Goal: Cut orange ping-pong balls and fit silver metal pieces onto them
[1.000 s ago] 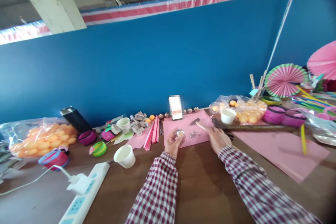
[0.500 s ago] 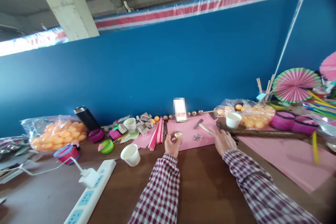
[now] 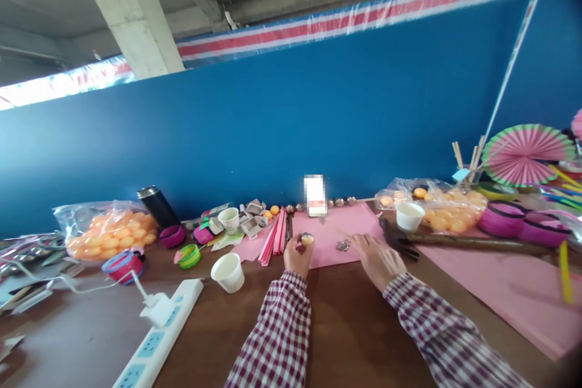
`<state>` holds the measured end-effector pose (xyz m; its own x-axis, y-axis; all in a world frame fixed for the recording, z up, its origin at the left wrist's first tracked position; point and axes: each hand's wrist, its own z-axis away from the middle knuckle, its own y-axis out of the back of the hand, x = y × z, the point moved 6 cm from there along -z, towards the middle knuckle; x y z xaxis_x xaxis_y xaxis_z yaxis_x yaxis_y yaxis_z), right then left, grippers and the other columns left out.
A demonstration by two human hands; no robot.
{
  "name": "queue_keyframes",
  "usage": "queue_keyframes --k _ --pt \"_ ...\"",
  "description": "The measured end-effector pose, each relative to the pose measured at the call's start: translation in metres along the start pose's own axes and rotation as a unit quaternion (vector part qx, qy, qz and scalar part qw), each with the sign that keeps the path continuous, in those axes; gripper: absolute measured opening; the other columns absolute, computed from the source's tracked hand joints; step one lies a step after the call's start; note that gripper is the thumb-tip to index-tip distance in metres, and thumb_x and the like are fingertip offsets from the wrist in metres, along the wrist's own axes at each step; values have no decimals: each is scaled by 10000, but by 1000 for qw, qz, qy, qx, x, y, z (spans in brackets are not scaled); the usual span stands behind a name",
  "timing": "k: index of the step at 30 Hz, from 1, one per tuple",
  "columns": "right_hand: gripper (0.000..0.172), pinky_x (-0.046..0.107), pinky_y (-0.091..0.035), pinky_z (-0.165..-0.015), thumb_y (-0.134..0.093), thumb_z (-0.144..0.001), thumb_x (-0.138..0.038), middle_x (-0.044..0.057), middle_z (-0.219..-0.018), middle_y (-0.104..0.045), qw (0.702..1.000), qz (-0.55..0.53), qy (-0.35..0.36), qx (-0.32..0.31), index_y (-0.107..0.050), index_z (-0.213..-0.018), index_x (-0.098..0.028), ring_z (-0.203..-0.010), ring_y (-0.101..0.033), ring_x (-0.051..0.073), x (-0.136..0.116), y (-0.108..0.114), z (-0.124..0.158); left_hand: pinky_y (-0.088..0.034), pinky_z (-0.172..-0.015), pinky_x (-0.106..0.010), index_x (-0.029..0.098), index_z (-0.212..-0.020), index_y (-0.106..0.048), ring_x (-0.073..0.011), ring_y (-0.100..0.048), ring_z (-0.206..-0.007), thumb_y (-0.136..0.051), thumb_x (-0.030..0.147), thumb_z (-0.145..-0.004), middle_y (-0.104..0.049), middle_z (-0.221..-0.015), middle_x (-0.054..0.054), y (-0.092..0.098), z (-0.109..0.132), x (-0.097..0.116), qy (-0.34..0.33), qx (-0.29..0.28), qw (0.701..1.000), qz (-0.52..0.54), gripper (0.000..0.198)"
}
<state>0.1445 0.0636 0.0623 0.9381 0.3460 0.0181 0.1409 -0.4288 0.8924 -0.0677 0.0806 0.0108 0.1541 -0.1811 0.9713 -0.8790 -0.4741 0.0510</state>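
In my left hand (image 3: 296, 257) is a small orange ball (image 3: 307, 240) with shiny metal pieces round it, pinched between thumb and fingers above the pink paper (image 3: 359, 224). My right hand (image 3: 378, 257) is closed round the light wooden handle of a hammer (image 3: 344, 234), whose head is smeared by motion. Between the two hands a little heap of small silvery pieces (image 3: 343, 245) lies on the paper; they are too small to name surely. Along the paper's back edge stand several shiny metal-covered balls (image 3: 351, 200), partly behind a bright blurred-out phone-like object (image 3: 314, 195).
Pliers (image 3: 400, 242) and a long wooden stick (image 3: 477, 242) lie right of my right hand. White cups (image 3: 228, 273) stand on both sides. Bags of orange balls (image 3: 113, 233) sit left and right. A power strip (image 3: 159, 333) runs along the left; pink folded strips (image 3: 275, 236) lie nearby.
My right hand has moved left with the hammer, toward the ball. The hammer's head was sharp before and is blurred now. My left hand still holds the ball. The view has shifted slightly.
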Motion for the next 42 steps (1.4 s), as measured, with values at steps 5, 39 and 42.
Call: queue_keyframes --k 5,39,42 --pt "213 228 -280 -461 -282 -882 -278 14 -734 -582 999 -26 28 -3 -477 -936 -212 -563 -550 121 -16 2 2 -478 -637 -270 180 -934 -615 -133 -591 -654 -659 183 -551 -637 -873 -58 -3 -3 -2 -22 -20 999 -40 385" --pt "402 206 -325 -438 -332 -834 -186 50 -864 -615 997 -12 75 -19 -364 -1229 -256 -560 -579 122 -27 -2 7 -475 -654 -292 178 -889 -629 -139 -568 -673 -667 124 -517 -608 -831 -49 -2 -3 -7 -44 2 998 -37 378" --pt "385 213 -323 -438 -304 -851 -207 55 -881 -615 998 -13 59 0 -367 -1228 -248 -555 -578 122 -25 0 7 -484 -656 -304 194 -945 -613 -160 -568 -738 -646 99 -540 -584 -933 -75 -2 -2 -4 -69 -4 997 -46 418"
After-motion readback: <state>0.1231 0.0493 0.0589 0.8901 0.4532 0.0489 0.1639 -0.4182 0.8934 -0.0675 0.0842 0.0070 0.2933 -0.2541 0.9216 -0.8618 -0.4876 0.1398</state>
